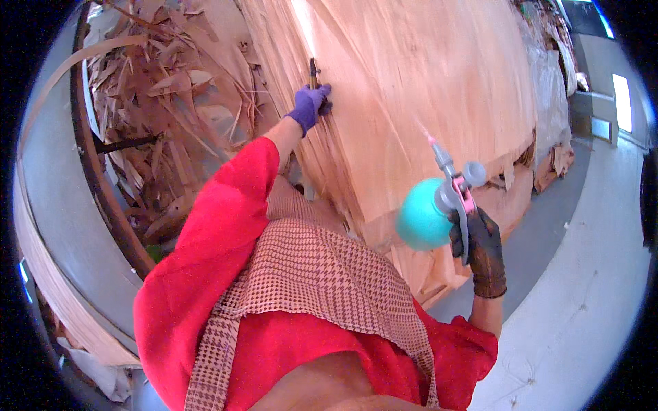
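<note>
Within right hand (485, 248), teal sprayer (425, 212)

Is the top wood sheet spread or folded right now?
Spread: the wood sheet lies broad and mostly flat, its pale face exposed, with the left hand toward its left side.

Woodworking workshop: thin wood sheets (445, 82) stacked far, scrap heap (181, 85) far left, wide grey floor (569, 294) right.

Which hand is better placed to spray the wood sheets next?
Probably the right: the right hand already holds the teal spray bottle, its nozzle toward the wood sheets. The left hand is occupied with a slim tool.
</note>
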Tool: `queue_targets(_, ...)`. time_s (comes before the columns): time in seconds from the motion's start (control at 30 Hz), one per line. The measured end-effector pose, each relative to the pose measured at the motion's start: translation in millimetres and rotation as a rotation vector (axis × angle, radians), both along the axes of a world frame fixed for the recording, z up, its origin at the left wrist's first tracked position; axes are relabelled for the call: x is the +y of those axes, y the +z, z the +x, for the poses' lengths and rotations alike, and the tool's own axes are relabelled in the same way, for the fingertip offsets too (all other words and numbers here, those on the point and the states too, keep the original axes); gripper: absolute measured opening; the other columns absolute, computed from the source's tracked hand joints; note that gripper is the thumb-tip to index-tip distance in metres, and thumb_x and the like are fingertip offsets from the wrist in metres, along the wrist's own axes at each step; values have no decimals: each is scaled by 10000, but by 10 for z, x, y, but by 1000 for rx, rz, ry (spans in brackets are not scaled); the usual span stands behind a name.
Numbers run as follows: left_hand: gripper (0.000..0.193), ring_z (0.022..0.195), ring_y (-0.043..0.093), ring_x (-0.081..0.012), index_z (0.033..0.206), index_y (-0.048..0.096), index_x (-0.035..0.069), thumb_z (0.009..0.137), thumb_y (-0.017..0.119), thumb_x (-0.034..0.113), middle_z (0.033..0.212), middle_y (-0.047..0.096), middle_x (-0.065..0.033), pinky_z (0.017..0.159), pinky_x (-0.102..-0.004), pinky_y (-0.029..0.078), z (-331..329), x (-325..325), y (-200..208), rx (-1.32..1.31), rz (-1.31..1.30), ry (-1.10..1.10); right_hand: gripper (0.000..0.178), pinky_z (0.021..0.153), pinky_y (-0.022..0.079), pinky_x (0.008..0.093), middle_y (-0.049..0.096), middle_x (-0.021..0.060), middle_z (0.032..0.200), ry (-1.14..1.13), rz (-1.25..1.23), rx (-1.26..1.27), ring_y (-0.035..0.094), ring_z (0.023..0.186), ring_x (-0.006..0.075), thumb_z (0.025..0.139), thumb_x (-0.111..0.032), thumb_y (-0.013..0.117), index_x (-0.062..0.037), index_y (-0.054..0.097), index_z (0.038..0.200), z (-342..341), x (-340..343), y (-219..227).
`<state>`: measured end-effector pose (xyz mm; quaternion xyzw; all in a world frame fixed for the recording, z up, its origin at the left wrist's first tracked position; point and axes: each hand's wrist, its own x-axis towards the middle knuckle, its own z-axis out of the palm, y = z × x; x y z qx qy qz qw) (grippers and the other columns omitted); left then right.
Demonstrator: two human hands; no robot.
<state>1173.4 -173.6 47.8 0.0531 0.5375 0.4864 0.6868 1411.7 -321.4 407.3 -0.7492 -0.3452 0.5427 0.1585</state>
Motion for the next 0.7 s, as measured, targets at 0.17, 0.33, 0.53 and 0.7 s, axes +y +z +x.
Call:
queue_targets(0.17,245,423,516,-204,835,433,65,745,647,145,593,492,-70,315,-310,401,-29,50,2,-28,-35,-35,349,388,360,202,529,29,589,-136,-99,-235,469,441,93,868,-357,441,-30,561,851,224,-615,173)
queue_targets(0.33,253,435,519,-203,838,432,70,743,652,152,596,500,-78,329,-301,406,-59,42,2,-53,-14,-49,365,374,351,203,520,32,575,-194,-171,-153,459,424,98,863,-365,445,-19,560,853,269,-741,149)
queue_targets(0.53,235,430,515,-198,795,445,77,745,652,177,571,476,-58,327,-308,390,-43,17,39,-45,17,-37,426,379,366,193,551,44,620,-112,68,-69,494,454,93,858,-406,452,1,547,939,-258,-394,173)
queue_targets(0.7,204,409,496,-195,783,454,72,762,633,169,531,456,-46,336,-314,395,-50,36,37,-33,23,-46,351,392,350,168,554,14,644,73,188,111,499,479,76,868,-354,458,-27,540,965,-527,-48,112)
